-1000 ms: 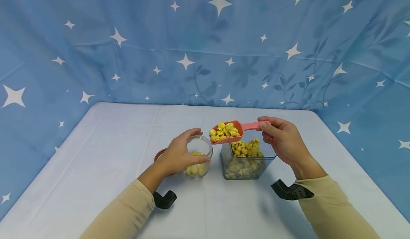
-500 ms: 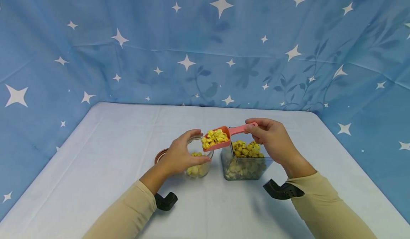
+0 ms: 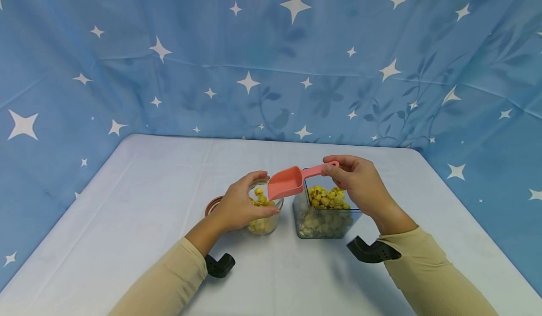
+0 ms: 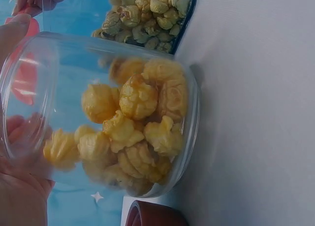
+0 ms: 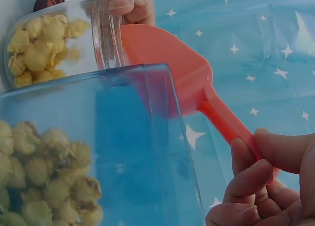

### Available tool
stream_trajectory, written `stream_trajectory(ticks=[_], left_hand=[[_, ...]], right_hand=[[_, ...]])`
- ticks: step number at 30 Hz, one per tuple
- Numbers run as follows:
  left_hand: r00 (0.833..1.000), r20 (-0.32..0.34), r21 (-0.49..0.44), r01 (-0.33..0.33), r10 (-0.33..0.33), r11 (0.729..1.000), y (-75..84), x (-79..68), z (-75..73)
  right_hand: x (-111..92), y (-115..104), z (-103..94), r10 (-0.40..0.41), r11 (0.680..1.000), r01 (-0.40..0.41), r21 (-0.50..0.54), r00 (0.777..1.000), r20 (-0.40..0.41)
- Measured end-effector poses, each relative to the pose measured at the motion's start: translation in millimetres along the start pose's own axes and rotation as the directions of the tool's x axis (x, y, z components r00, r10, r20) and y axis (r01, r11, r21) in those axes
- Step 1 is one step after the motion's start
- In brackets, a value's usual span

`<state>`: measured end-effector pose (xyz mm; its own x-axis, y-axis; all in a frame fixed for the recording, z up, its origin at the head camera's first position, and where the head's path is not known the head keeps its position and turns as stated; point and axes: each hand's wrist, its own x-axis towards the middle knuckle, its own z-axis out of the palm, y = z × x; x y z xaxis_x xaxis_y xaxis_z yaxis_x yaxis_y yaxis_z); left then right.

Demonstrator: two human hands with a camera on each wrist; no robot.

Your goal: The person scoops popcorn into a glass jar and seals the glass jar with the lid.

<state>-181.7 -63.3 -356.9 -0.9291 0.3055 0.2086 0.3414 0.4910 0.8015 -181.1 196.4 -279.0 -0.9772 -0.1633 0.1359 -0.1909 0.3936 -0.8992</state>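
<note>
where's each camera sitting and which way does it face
Head: worn there, facing forward and down over the white table; left grip, right grip and both beige sleeves show.
Left wrist: worn there, facing the clear jar from the side; parts of both grips show.
Right wrist: worn there, facing the pink scoop past the clear bin; parts of both grips show.
Both wrist views share jar, scoop and bin.

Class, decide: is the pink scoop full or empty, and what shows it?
Empty: in the head view, the scoop shows a bare pink inside.
</note>
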Motion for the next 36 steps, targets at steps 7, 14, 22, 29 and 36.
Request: stream_trajectory(ticks=[7,14,22,29,36], left_hand=[[1.0,-0.005,-0.007,-0.013,0.013,1.0,-1.1,0.6,0.9],[1.0,0.006,0.004,-0.022,0.022,1.0,-1.2,0.3,0.4],[0.999,0.008,0.016,-0.038,0.038,0.999,-1.0,0.0,-0.6],[0.998,0.041,0.046,-0.046,0.044,0.998,2.5,1.0,-2.7],[0.994,0.079,0.092,-0.088,0.08,0.992,13.4,5.2,-7.9]], right_hand=[[0,0,-0.1,-0.009,1.0,0.009,-0.003,1.0,0.0],[-1,1,-1.0,-0.009,1.0,0.009,0.012,1.0,0.0],[-4,3,-6.2,-0.005,1.0,0.005,0.022,1.0,-0.014],[-6,7,-14.1,-0.024,0.998,0.025,0.054,0.999,-0.03],[-14,11,-36.3,-0.046,0.993,0.055,0.101,0.995,-0.085]])
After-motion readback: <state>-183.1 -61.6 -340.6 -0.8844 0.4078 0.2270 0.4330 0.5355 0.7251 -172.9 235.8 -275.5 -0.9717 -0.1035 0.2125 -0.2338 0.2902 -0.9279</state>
